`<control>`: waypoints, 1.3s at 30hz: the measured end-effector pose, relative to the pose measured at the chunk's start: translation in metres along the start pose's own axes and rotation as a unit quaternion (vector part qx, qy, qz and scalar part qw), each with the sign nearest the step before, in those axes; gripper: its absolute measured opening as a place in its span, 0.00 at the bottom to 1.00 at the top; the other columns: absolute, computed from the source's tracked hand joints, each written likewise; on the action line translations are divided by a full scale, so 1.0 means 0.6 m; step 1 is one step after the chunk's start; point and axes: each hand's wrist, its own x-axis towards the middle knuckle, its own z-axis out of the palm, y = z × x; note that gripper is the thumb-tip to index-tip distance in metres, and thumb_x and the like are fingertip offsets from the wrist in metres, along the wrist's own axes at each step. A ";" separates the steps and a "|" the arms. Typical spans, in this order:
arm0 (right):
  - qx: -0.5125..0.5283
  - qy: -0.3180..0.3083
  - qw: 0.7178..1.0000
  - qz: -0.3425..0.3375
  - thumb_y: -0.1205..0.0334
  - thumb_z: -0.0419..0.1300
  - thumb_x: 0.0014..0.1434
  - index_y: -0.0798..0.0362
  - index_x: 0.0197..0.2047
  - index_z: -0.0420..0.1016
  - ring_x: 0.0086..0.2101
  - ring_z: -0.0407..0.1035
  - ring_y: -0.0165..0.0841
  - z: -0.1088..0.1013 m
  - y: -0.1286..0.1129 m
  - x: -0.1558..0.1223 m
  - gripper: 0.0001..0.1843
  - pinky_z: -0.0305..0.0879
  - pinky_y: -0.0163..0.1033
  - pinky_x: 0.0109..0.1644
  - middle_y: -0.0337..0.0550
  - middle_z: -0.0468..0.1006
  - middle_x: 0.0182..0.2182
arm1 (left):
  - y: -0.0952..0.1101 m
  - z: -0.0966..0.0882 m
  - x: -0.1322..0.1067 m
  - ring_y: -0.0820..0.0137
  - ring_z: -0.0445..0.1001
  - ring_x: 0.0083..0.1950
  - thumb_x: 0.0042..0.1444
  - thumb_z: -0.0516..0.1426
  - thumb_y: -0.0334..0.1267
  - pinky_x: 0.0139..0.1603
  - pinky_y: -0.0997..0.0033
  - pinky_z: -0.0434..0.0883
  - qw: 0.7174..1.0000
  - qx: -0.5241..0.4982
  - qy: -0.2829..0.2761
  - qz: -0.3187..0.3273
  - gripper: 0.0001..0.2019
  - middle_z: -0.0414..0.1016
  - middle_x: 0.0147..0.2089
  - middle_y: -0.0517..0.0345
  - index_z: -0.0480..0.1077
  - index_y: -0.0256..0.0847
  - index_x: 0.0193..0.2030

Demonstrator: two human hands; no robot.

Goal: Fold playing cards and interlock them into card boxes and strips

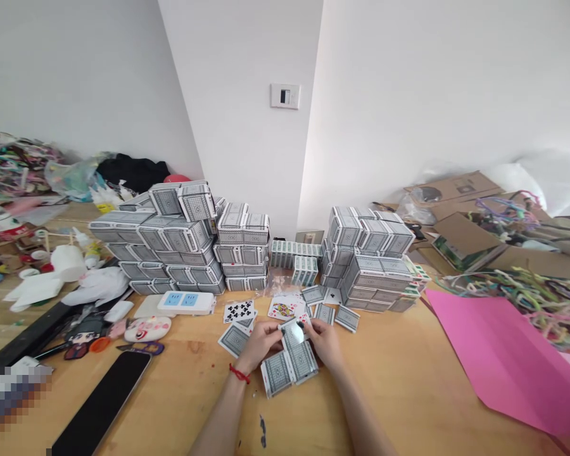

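My left hand (pixel 263 341) and my right hand (pixel 325 343) are closed on opposite sides of a playing card (pixel 293 334), its grey patterned back facing up and shining with glare. The card meets the far edge of a block of playing cards (pixel 278 372) that lies on the table between my forearms. Whether the card is joined to the block, I cannot tell. Just beyond my fingers are loose cards: a face-up queen (pixel 285 308), a face-up club card (pixel 240 311) and several face-down ones (pixel 348 318). A red cord circles my left wrist.
Stacked card blocks stand at the left (pixel 178 237) and right (pixel 377 272), with small card boxes (pixel 297 254) between them. A white power strip (pixel 186 303), a dark phone (pixel 102 405) and a craft knife (pixel 142 348) lie left. Pink paper (pixel 508 361) lies right.
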 end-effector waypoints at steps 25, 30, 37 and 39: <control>0.057 -0.038 0.996 -0.050 0.50 0.51 0.53 0.56 0.26 0.74 0.25 0.64 0.31 0.008 -0.036 -0.025 0.19 0.60 0.33 0.28 0.40 0.73 0.23 | -0.045 0.000 0.026 0.75 0.63 0.19 0.44 0.52 0.53 0.19 0.75 0.62 0.987 0.036 0.152 0.026 0.18 0.62 0.18 0.65 0.60 0.38 0.23; -0.005 0.005 0.995 -0.102 0.54 0.51 0.53 0.55 0.35 0.74 0.28 0.66 0.31 0.019 -0.028 -0.029 0.16 0.63 0.33 0.31 0.42 0.75 0.30 | -0.044 0.001 0.024 0.75 0.63 0.19 0.45 0.53 0.52 0.20 0.75 0.63 0.989 0.038 0.142 0.027 0.17 0.62 0.19 0.65 0.61 0.37 0.24; -0.009 -0.011 0.991 -0.131 0.60 0.51 0.54 0.50 0.54 0.62 0.45 0.66 0.37 0.021 -0.024 -0.032 0.23 0.62 0.41 0.48 0.44 0.70 0.47 | -0.038 0.002 0.026 0.75 0.63 0.19 0.44 0.53 0.53 0.20 0.75 0.62 0.990 0.034 0.136 0.024 0.18 0.63 0.19 0.64 0.63 0.37 0.25; -0.017 -0.028 0.990 -0.136 0.61 0.51 0.54 0.48 0.53 0.63 0.49 0.62 0.38 0.017 -0.025 -0.031 0.22 0.58 0.44 0.53 0.43 0.69 0.49 | -0.038 0.002 0.025 0.74 0.63 0.19 0.44 0.53 0.53 0.20 0.75 0.61 0.989 0.044 0.136 0.028 0.18 0.63 0.18 0.64 0.63 0.37 0.25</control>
